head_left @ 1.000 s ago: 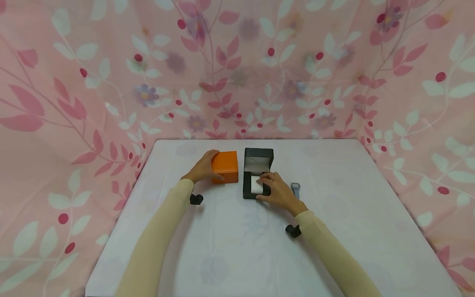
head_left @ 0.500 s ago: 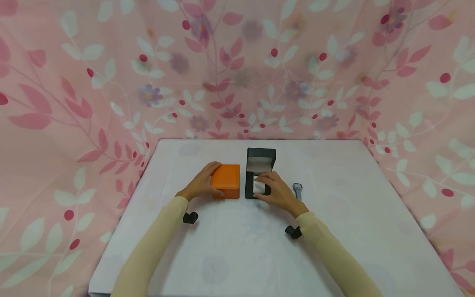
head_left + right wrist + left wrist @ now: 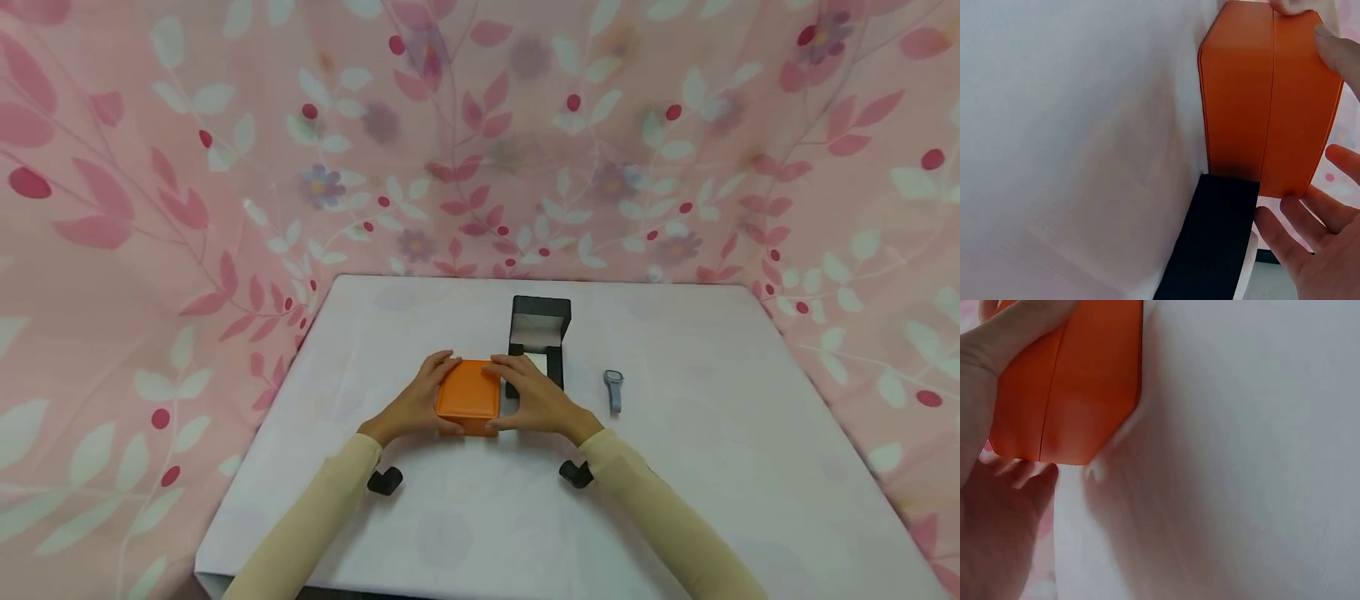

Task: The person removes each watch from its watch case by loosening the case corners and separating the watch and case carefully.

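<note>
An orange box (image 3: 468,389) with a smooth leather-like surface and a lid seam along its side sits closed on the white table, between both hands. My left hand (image 3: 411,402) grips its left side, thumb at the front and fingers around the back. On the other side my right hand (image 3: 542,398) holds it, thumb on the front face and fingertips at the back edge. Just behind the right hand stands an open black watch box (image 3: 542,317), its white cushion (image 3: 538,362) partly covered by that hand. The dark side of this box (image 3: 1216,231) meets the orange box in the right wrist view.
A grey-blue wristwatch (image 3: 613,390) lies on the table to the right of the black box. The white cloth-covered table (image 3: 712,467) ends at a front edge near the forearms. Floral pink fabric (image 3: 480,150) hangs behind and at both sides.
The orange box has come toward the person with the left hand. The right hand has left the white cushion in the black box and moved left onto the orange box.
</note>
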Action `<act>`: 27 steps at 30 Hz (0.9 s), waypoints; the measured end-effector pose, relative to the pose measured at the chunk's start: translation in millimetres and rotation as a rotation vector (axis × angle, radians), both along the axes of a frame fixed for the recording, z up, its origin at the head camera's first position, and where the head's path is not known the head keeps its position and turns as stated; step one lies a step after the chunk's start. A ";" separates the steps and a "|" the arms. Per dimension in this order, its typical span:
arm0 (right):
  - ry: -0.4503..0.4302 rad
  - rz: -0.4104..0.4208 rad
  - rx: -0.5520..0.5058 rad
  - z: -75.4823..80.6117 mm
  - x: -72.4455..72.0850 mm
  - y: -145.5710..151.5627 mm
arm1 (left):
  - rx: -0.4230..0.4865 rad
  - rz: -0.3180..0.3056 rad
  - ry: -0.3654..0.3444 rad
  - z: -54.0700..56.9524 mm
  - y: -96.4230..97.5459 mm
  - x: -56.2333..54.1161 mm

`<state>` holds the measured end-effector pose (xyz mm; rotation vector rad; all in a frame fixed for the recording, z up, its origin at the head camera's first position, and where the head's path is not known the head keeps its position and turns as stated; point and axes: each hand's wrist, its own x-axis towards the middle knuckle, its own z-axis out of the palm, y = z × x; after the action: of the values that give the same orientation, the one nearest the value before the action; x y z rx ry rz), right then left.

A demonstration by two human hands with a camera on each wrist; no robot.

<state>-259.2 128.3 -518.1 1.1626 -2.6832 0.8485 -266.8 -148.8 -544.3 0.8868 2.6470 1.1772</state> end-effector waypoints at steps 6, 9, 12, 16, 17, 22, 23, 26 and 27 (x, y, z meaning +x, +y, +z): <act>-0.068 -0.038 0.028 -4.1 -0.9 -1.8 | 0.047 0.027 -0.183 -11.0 -4.0 0.2; -0.080 -0.045 0.034 -4.1 -2.9 -2.9 | 0.055 0.043 -0.194 -16.2 -7.0 0.1; -0.071 -0.047 0.028 -2.1 -6.6 -3.7 | 0.080 0.033 -0.158 -20.8 -9.1 -0.2; -0.099 -0.050 0.005 0.5 -13.4 -3.9 | 0.099 0.029 -0.112 -25.7 -10.5 -1.2; -0.117 -0.059 -0.002 0.9 -15.3 -3.8 | 0.105 0.027 -0.103 -26.7 -10.6 -1.8; -0.269 -0.112 -0.101 3.9 -23.2 -4.2 | 0.122 0.018 -0.059 -29.1 -9.5 -5.0; -0.300 -0.121 -0.125 4.1 -24.8 -4.6 | 0.122 0.020 -0.059 -29.1 -9.2 -5.2; -0.374 -0.151 -0.206 3.6 -29.2 -5.5 | 0.107 0.045 -0.085 -28.2 -8.1 -4.1; -0.396 -0.157 -0.236 3.0 -30.6 -5.5 | 0.105 0.048 -0.099 -27.9 -7.3 -3.9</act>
<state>-289.9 122.8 -515.0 0.7890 -2.8113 1.4508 -270.7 -156.2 -572.1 0.7632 2.5626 1.3454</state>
